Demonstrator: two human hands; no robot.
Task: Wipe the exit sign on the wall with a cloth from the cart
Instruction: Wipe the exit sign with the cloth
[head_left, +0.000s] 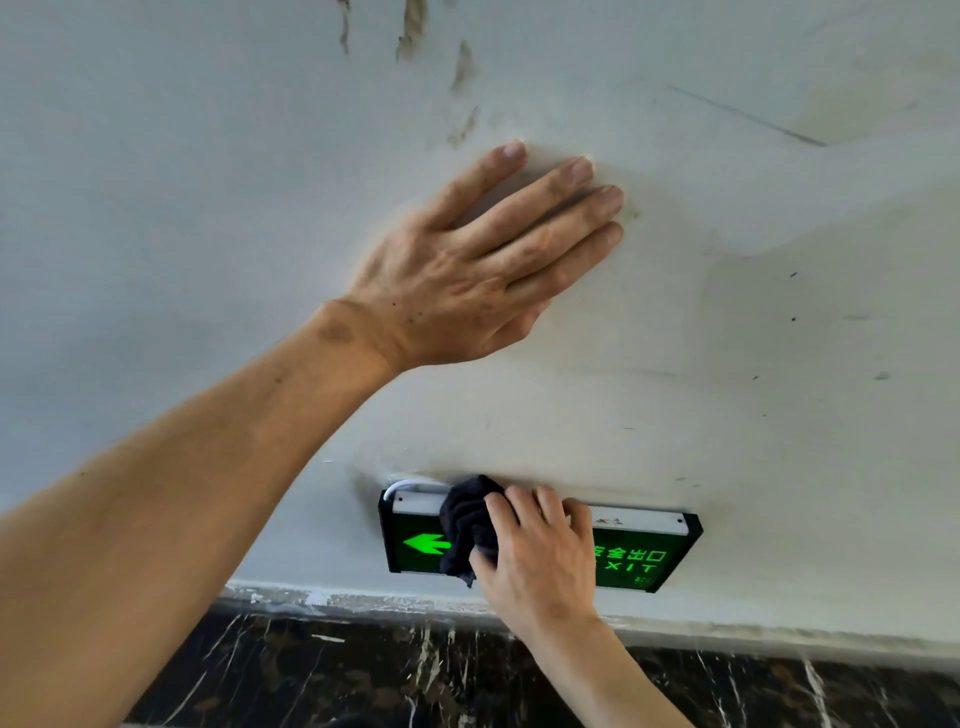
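Note:
A green lit exit sign (631, 558) in a black frame with a silver top strip is fixed low on the white wall (208, 208), just above the skirting. My right hand (540, 558) presses a dark cloth (467, 527) against the sign's middle and left part, covering part of its face beside the green arrow. My left hand (478, 265) lies flat on the wall well above the sign, fingers spread and holding nothing.
The wall has brown scuff marks (462, 67) near the top and small dark specks at the right. A grey painted strip (363, 603) runs under the sign, with a dark marbled skirting (311, 675) below it. A white cable (402, 486) loops at the sign's top left corner.

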